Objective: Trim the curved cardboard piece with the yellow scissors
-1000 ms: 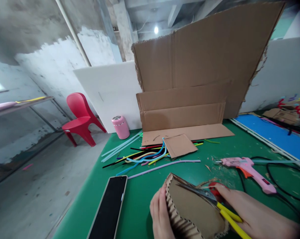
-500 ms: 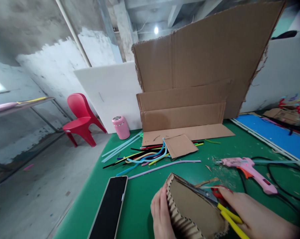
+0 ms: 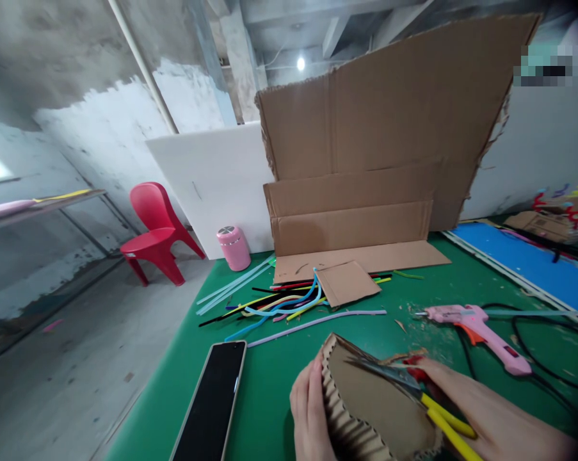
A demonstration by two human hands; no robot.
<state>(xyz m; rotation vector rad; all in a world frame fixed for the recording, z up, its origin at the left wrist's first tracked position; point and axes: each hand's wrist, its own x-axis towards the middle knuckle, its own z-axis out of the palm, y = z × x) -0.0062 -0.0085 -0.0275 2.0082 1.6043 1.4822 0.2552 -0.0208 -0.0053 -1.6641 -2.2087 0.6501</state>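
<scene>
Near the bottom middle, my left hand (image 3: 310,413) is wrapped round the left side of a cardboard piece (image 3: 370,400) with a raised, ridged corrugated wall along its curved edge. My right hand (image 3: 481,410) is closed round long-nose pliers (image 3: 401,378) with yellow handles. Their narrow metal jaws lie along the far right wall of the piece, the tips over its inside. Beside my right fingers shows something red (image 3: 416,368), largely covered, so I cannot tell what it is. A torn cardboard strip lies at that edge.
A pink glue gun (image 3: 481,333) with a black cord lies to the right. A phone (image 3: 209,403) is at the left. Behind are coloured pipe cleaners (image 3: 289,304), a cardboard square (image 3: 349,283), a pink canister (image 3: 233,248) and a large standing cardboard sheet (image 3: 389,121).
The pliers have shifted slightly, and their tips now show further left over the inside of the cardboard piece. My left hand keeps its hold in nearly the same place.
</scene>
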